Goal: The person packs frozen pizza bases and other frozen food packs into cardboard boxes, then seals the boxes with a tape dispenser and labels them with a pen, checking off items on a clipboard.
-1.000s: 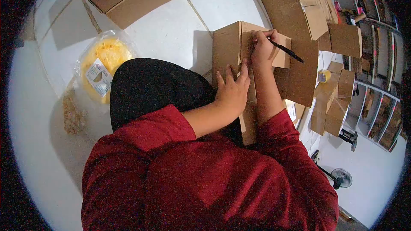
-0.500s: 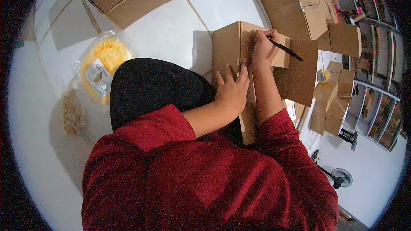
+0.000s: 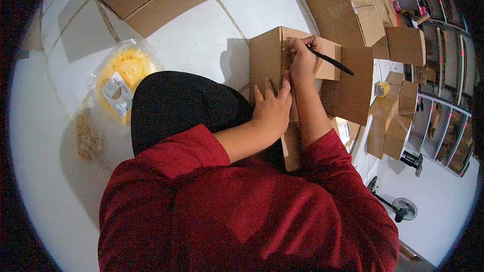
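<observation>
Judged risk: the cardboard box (image 3: 264,58) could have slid if the left hand (image 3: 272,110) had eased its pressure, skewing any mark; a fold under the pen tip might also have snagged the stroke. Tip itself was hidden behind the fingers.

Box stood just right of upper centre in the frame, next to the black-clad knee (image 3: 189,100).

Right hand (image 3: 304,63): grip narrow, pinched around the black pen (image 3: 333,61), its shaft slanting to the lower right; forearm ran steeply up-frame. Left hand: grip loose, nothing clasped, fingers spread against the cardboard.
</observation>
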`<action>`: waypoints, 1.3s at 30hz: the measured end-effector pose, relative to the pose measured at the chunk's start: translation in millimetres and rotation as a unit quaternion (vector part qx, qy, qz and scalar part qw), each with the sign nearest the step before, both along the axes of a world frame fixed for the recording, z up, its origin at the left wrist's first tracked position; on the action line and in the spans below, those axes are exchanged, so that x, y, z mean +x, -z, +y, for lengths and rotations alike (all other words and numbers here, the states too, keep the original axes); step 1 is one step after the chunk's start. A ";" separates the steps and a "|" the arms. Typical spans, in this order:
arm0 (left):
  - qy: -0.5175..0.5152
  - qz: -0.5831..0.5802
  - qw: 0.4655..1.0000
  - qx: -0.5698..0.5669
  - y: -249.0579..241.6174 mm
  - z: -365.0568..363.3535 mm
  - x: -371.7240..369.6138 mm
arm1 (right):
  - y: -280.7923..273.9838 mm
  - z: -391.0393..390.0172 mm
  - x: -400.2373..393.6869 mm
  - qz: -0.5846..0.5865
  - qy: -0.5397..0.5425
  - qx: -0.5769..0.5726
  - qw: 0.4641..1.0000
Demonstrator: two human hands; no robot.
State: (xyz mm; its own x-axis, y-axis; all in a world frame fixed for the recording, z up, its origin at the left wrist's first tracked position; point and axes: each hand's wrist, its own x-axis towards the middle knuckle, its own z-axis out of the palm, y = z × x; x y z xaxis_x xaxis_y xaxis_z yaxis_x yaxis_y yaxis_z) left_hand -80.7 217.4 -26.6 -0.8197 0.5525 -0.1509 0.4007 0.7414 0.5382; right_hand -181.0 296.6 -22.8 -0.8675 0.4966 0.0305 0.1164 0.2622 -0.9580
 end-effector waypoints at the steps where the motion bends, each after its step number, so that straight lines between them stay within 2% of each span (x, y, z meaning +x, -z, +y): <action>1: 0.004 -0.007 1.000 0.000 -0.1 0.3 -0.3 | -2.2 -1.1 0.6 0.001 -0.006 -0.024 1.000; 5: 0.003 -0.004 1.000 -0.003 2.3 1.4 1.6 | -1.7 -0.9 1.2 -0.004 -0.011 0.029 1.000; 7: 0.001 -0.006 1.000 0.001 2.4 1.3 0.8 | -11.1 -8.0 1.7 -0.048 -0.008 -0.043 0.998; 8: 0.000 -0.004 1.000 0.002 2.1 1.2 0.8 | -7.1 -3.8 -0.1 -0.046 -0.009 -0.042 0.998; 10: -0.007 0.010 1.000 0.008 1.6 0.1 1.6 | -0.1 1.3 -3.1 -0.025 -0.021 0.054 0.998; 11: -0.007 0.010 1.000 0.008 1.5 0.1 1.5 | 2.8 3.9 -2.5 -0.025 -0.021 0.054 0.998; 16: 0.006 0.002 1.000 -0.005 0.6 0.1 1.0 | 5.5 -0.3 -2.9 -0.018 0.059 0.000 0.998; 19: -0.007 0.015 1.000 -0.002 1.3 0.7 1.2 | -8.2 -8.3 1.3 -0.003 -0.001 -0.036 0.999; 29: -0.008 0.018 1.000 0.007 3.8 1.6 2.3 | -5.1 -3.9 0.6 -0.016 -0.010 0.013 1.000; 31: -0.016 0.018 0.999 0.021 1.6 -0.7 6.9 | -9.6 -11.4 8.1 0.014 0.036 -0.064 0.997; 32: -0.017 0.018 0.999 0.021 1.8 -1.2 7.0 | -12.6 -13.0 8.6 0.014 0.035 -0.064 0.997; 34: -0.011 0.024 1.000 0.009 2.6 -1.4 8.5 | -16.9 -13.8 10.1 -0.032 0.008 -0.011 0.999; 38: -0.018 0.018 1.000 0.017 2.2 -0.2 8.0 | -5.1 -5.4 7.7 0.004 0.018 -0.051 0.999; 39: -0.014 0.013 1.000 0.025 2.1 -0.1 7.9 | -9.5 -7.5 10.2 -0.008 -0.013 0.043 0.999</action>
